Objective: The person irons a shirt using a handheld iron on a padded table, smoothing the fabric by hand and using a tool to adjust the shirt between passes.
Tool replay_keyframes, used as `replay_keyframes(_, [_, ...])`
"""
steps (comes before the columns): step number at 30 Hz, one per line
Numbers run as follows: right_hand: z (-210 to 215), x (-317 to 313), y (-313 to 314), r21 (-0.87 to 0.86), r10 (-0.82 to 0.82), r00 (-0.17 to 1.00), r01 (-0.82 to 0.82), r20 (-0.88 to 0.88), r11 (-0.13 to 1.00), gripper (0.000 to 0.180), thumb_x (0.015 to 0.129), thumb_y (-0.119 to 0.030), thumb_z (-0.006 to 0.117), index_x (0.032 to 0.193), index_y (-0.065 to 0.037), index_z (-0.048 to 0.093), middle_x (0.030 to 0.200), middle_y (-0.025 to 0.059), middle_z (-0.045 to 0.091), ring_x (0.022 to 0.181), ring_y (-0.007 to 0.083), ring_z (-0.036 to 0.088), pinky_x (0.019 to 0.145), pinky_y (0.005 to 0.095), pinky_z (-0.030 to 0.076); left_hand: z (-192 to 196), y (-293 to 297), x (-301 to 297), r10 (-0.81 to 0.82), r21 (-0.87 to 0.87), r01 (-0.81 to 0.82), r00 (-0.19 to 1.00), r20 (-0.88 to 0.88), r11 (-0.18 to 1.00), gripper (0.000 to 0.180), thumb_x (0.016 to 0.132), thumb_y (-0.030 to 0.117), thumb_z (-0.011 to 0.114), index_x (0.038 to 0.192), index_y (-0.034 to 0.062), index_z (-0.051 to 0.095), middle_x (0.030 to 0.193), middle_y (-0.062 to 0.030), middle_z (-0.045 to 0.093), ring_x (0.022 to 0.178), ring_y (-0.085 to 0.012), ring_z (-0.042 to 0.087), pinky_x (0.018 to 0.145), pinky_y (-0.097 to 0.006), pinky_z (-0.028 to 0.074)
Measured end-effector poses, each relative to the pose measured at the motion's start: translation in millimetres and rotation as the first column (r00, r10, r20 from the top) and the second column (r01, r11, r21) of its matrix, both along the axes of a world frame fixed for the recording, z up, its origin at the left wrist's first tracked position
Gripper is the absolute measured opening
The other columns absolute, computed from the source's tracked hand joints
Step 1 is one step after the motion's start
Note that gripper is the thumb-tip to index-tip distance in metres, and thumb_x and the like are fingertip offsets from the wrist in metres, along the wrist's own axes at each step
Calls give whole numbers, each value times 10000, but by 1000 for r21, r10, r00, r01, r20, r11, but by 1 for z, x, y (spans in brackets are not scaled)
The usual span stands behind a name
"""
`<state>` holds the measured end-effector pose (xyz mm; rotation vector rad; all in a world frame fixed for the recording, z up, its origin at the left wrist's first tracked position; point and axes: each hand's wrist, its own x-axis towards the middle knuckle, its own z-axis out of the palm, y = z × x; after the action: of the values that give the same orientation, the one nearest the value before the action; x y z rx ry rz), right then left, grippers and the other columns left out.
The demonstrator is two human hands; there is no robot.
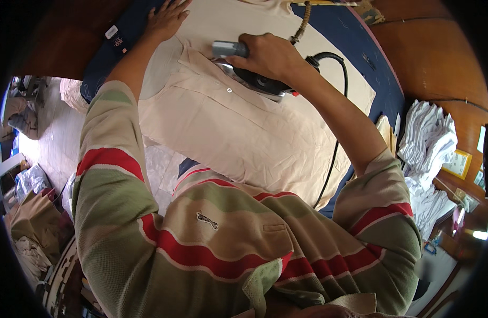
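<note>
A pale peach shirt [217, 132] lies spread over a dark blue cloth-covered surface [350, 37], with its button placket running across the middle. My right hand [270, 55] wraps round the grey handle of a clothes iron [257, 79]. The iron rests on the shirt beside the placket, just above a white button [229, 90]. At the far left of the shirt my left hand [167, 21] lies flat, fingers apart, near the fabric's edge. Creases show in the part of the shirt nearest me.
A black cord [338, 127] loops from the iron down the right side, and a brown hose [302, 24] rises behind it. Folded white garments [427, 143] are stacked at the right by a wooden panel [429, 47]. Bags and cloth [40, 217] stand at the lower left.
</note>
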<state>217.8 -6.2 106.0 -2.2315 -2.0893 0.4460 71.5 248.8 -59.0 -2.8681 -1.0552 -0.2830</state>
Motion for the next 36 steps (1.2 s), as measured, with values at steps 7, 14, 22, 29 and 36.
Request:
replay_keyframes(7, [1,-12,43,-2,-29,1000,29,-5,1000,551,818,-557,524,954,-35,636,757,159,657,725,312,655,670,396,522,39,-18,-7,81,-193,-70,995,51,979,566,936,411,360,1435,171,242,1494,-110,214,1379,-304,171,1070,-554,152])
replay_keyframes(14, [-5,-5,62,47,-95,995,94,16,994,513,792,-525,543,933,-46,662,846,160,670,821,308,653,745,387,519,65,-132,-40,296,-126,-284,951,90,951,283,856,348,536,1035,142,611,1075,-41,605,1003,-240,557,875,-507,344])
replay_keyframes(22, [-10,-7,66,63,-14,1000,12,27,998,574,802,-580,520,966,-42,637,828,167,665,795,321,651,734,395,511,27,-166,-53,423,-253,-358,860,285,899,175,871,273,534,928,125,607,969,-48,612,969,-251,563,850,-448,368])
replay_keyframes(29, [-13,-10,55,46,209,978,-208,-16,977,603,783,-595,531,972,-31,633,855,173,661,800,316,647,731,387,507,9,-160,-53,413,-254,-336,826,384,907,221,884,283,502,970,105,601,989,-70,616,966,-275,559,875,-441,356])
replay_keyframes(36, [-13,-12,65,-2,251,967,-251,-44,968,600,761,-626,524,1029,-104,649,917,138,667,887,303,636,773,396,503,8,-155,-55,434,-291,-334,794,425,897,273,896,320,477,1042,121,594,976,-99,638,981,-299,572,875,-464,369])
